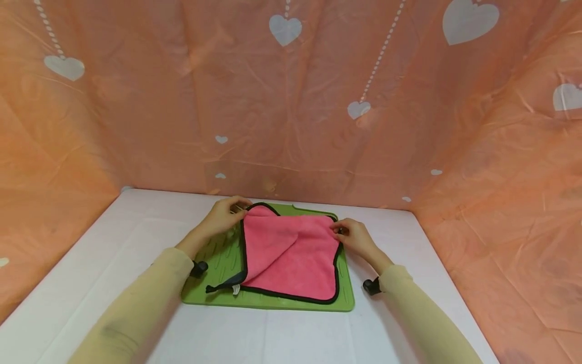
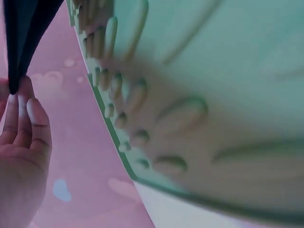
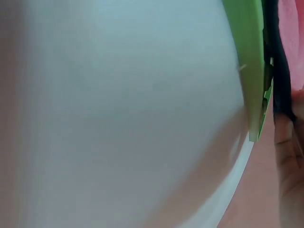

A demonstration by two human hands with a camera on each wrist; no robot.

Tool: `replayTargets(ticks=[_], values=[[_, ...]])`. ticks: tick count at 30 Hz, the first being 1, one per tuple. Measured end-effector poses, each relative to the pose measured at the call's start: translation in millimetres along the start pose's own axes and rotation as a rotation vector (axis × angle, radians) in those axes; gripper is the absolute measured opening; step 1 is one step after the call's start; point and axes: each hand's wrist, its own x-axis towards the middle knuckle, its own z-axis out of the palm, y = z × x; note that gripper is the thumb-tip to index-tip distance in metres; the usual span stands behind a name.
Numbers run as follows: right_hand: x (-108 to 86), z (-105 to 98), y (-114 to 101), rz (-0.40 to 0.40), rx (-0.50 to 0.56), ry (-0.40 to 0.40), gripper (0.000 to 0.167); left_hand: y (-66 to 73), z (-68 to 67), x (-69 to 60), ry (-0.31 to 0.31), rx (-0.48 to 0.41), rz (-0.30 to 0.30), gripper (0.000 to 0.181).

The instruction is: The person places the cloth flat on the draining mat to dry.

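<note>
Cloth, pink with black trim, lies mostly over a green mat on the white counter, midway between left and right edges and toward the far edge. Far side raised at the hands; near side looks flat on the mat. A diagonal crease crosses the left part, likely a flap folded over. A black strap and a small pale tag stick out at the near left corner.

Handling, by judgement: light, soft, limp, plush; not fragile, little slip. It will sag between holds and crease easily. Best taken by the bound trim near the corners, where the edge looks firmer than the pile.

Left hand: at the cloth's far left corner, thumb and fingertips brought together, the dark trim pinched between them. The left wrist view shows the trim hanging over the mat's ridges.

Right hand: at the right side near the far corner, fingertips closed in a pinch on the edge. Exact finger spread partly cropped in the right wrist view.
</note>
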Motion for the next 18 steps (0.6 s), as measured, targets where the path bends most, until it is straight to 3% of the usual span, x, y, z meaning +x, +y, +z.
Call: replayTargets(ticks=[3, 5, 12, 14, 18], values=[[-2.0, -0.6, 1.3, -0.012, 0.023, -0.007, 0.021, -3.9, -4.8, -1.2, 0.056, -0.004, -0.021, 0.028], [-2.7, -1.1, 1.7, -0.014, 0.04, -0.029, 0.022, -5.9, -6.7, -3.0, 0.054, -0.008, -0.046, 0.029], [0.4, -7.7, -0.5, 0.005, 0.045, -0.196, 0.019, -15.8, -5.0, -4.6, -0.106, 0.066, -0.083, 0.029], [3.1, -10.0, -1.1, 0.01, 0.048, -0.195, 0.019, -16.7, -4.7, -3.3, -0.126, 0.088, -0.095, 0.03], [11.9, -11.6, -1.2, 0.036, 0.017, -0.108, 0.019, -13.7, -6.0, 1.9, -0.157, 0.117, -0.147, 0.037]])
